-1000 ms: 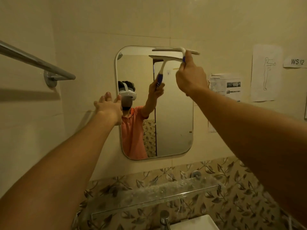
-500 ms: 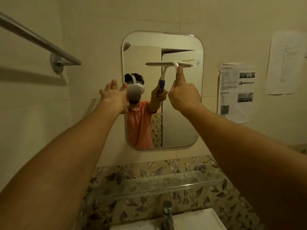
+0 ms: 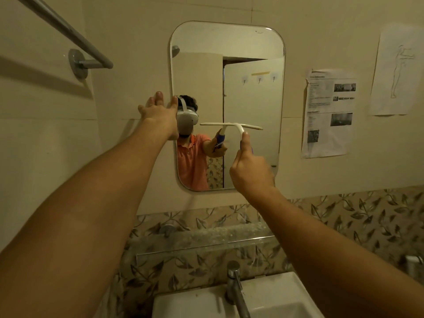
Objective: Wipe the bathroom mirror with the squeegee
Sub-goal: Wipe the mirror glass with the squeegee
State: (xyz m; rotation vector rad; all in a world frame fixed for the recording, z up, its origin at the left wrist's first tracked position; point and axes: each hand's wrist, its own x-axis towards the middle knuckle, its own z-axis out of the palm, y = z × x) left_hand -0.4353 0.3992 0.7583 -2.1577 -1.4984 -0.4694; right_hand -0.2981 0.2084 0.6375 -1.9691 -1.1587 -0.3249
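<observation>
A rounded rectangular mirror [image 3: 252,44] hangs on the beige tiled wall. My right hand [image 3: 251,173] grips the handle of a white squeegee [image 3: 231,125], thumb pointing up along it. The blade lies level against the glass a little below the mirror's middle, right of centre. My left hand [image 3: 158,112] rests flat with straight fingers on the mirror's left edge and the wall beside it. The glass reflects a person in an orange shirt.
A metal towel bar [image 3: 75,35] juts from the wall at upper left. Papers [image 3: 328,113] are taped to the wall right of the mirror. Below are a glass shelf [image 3: 202,239], a chrome tap [image 3: 235,285] and a white basin [image 3: 195,304].
My right hand has drawn the squeegee down the glass from the top edge to below the middle. My left hand stays on the mirror's left edge.
</observation>
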